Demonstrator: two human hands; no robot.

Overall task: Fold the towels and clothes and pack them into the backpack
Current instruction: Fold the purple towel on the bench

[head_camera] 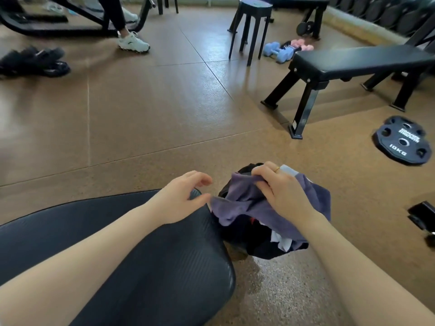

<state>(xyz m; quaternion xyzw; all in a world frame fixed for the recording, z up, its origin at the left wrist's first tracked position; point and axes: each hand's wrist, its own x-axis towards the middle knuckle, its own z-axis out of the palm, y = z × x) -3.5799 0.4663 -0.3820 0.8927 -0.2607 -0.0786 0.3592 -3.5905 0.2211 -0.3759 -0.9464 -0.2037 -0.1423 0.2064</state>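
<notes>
Head view, gym floor. Item: purple cloth (247,205), crumpled, lying over the open mouth of a dark backpack (249,245) that sits on the brown floor (146,109) just right of a padded black seat (150,255); a white piece and a touch of red show inside the bag beneath the cloth. Right hand (280,191): on top of the cloth, fingers curled round a bunched fold of it, a ring on one finger; a pale label or tag of the garment shows just beyond the knuckles. Left hand (181,196): above the front edge of the seat, fingers loosely curved and apart, holding nothing, thumb tip close to the left corner of the cloth; whether it touches the cloth cannot be told. Surroundings: black flat bench (353,64) to the right, well apart from the bag; black weight plate (402,141) marked 10KG flat on the floor beyond the bench's near legs; black stool (254,22) farther back; blue dumbbells (279,51) and pink dumbbells (303,44) on the floor between stool and bench; a rack of dark round weights along the top right, blurred; another person's white trainer (133,42) beside the frame of a machine at top left; black sandals (35,62) at the left edge.
</notes>
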